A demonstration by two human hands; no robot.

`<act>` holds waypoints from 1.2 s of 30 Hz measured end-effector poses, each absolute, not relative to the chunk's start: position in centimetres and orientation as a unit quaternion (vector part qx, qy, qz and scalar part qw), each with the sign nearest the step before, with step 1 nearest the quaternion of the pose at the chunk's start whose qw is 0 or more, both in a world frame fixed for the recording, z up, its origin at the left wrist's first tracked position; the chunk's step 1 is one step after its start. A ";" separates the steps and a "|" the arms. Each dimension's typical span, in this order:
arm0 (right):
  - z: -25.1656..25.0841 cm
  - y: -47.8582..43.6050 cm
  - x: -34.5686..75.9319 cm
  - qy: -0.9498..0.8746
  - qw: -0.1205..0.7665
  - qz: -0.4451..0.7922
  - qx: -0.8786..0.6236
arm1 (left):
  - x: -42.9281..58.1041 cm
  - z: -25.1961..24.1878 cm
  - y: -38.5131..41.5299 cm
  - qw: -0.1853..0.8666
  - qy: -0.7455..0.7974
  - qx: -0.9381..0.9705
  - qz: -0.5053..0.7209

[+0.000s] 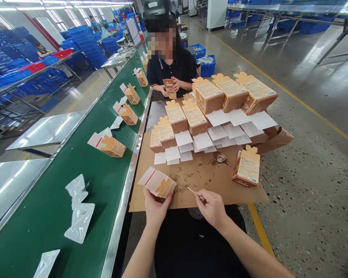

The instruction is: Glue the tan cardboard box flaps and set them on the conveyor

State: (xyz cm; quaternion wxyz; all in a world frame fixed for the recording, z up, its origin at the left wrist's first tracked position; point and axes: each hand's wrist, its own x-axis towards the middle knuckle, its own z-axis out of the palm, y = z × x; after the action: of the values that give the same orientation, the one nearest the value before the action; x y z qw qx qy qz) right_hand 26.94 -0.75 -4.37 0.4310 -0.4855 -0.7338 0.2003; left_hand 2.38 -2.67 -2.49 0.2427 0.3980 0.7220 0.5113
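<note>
My left hand is closed around a small brown carton, its white flap with a red strip raised toward the left. The carton is tilted just above the cardboard sheet. In my right hand a thin cotton swab is pinched, its pale tip pointing left toward the carton, apart from it. Dark wet marks spot the cardboard sheet between and beyond my hands. A small clear round dish sits further back in a wet patch. Another carton stands at the right of the sheet.
Rows of stacked cartons with white flaps stand at the back. On the left, a green conveyor belt with a metal edge carries cartons and silvery pouches. Opposite, a co-worker holds another carton.
</note>
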 end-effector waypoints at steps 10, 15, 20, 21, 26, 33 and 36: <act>-3.9 -1.4 27.4 -0.717 0.450 0.209 -0.490 | 2.2 -2.6 -2.6 0.197 0.756 0.438 0.445; -3.6 -1.1 27.6 -0.714 0.460 0.218 -0.480 | -1.4 -3.2 -2.0 0.201 0.754 0.422 0.461; -3.3 -0.8 29.1 -0.679 0.495 0.244 -0.484 | -11.9 -1.2 -1.5 0.105 0.789 0.277 0.539; -3.2 -0.6 29.3 -0.675 0.497 0.249 -0.486 | -13.9 -0.8 -1.5 0.101 0.791 0.259 0.545; -2.7 0.8 29.1 -0.674 0.504 0.248 -0.479 | -18.5 -1.2 -1.1 0.109 0.809 0.238 0.526; -1.7 0.9 31.2 -0.657 0.497 0.248 -0.510 | -15.8 -1.6 -1.9 0.010 0.796 0.247 0.553; -1.6 0.5 33.0 -0.636 0.504 0.220 -0.542 | -13.7 -0.8 -3.0 -0.113 0.783 0.246 0.560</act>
State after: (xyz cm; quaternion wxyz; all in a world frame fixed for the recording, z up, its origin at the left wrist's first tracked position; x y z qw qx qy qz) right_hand 33.02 0.50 -1.55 0.5035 -0.5418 -0.6362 0.2195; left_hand -13.65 -3.00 -0.78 -0.1128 0.2465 0.7828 0.5601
